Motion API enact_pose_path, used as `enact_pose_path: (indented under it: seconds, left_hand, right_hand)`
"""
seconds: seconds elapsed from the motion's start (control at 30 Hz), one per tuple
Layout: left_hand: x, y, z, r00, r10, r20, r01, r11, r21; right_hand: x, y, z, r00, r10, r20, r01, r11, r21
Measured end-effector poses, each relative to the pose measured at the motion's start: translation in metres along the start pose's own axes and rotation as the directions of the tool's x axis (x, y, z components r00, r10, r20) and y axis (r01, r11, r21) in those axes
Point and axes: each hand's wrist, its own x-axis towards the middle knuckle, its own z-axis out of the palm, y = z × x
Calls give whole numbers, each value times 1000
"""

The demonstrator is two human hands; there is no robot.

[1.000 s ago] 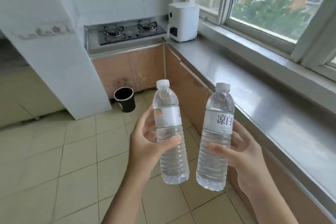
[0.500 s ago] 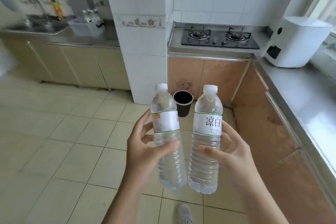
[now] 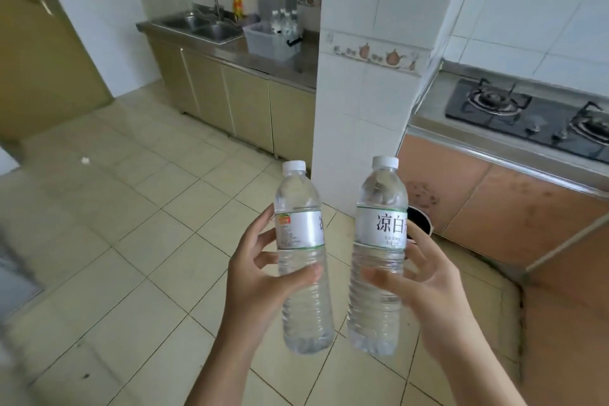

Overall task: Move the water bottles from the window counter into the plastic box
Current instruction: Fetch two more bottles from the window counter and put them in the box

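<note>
- Water bottles: we hold one upright in each hand, left bottle in our left hand, right bottle in our right hand, fingers wrapped round each
- The plastic box sits on the far bench beside the sink, some bottles already inside
- Risk, we judge: a loose grip could let a smooth bottle slip while we cross the floor

Left hand, right hand: fingers curled
</note>
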Motion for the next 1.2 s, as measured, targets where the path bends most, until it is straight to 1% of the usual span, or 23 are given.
enact_pose_path:
  seconds: [0.13,0.23,0.37,0.53,0.67,0.77,1.0,1.2]
  left_hand:
    - [56,-3,-14,997,2,-80,-2,1000,6]
    - [109,-8,-30,994,22,-110,-20,1000,24]
    - [190,-10,-54,995,50,-86,-46,998,52]
    - [290,2,-85,996,79,-48,-75,994,82]
    - [353,8,-107,995,100,-28,-97,991,95]
    - [396,7,-122,995,97,-38,-93,990,101]
    - [509,-1,-147,990,63,-129,-50,993,104]
    - [631,-13,-158,980,16,-199,5,995,103]
  right_hand:
    - [64,2,30,997,21,77,-20,1000,-8]
    - [115,6,61,994,41,102,-41,999,-4]
    - [183,7,105,995,52,80,-51,999,-7]
    - [263,-12,155,998,37,44,-36,999,-12]
    - [318,-24,190,999,13,51,-13,1000,-3]
    - [362,-26,213,999,0,50,0,1000,-6]
    - [478,-30,270,993,9,120,-5,1000,-30]
    - [604,-34,324,969,8,245,0,1000,-30]
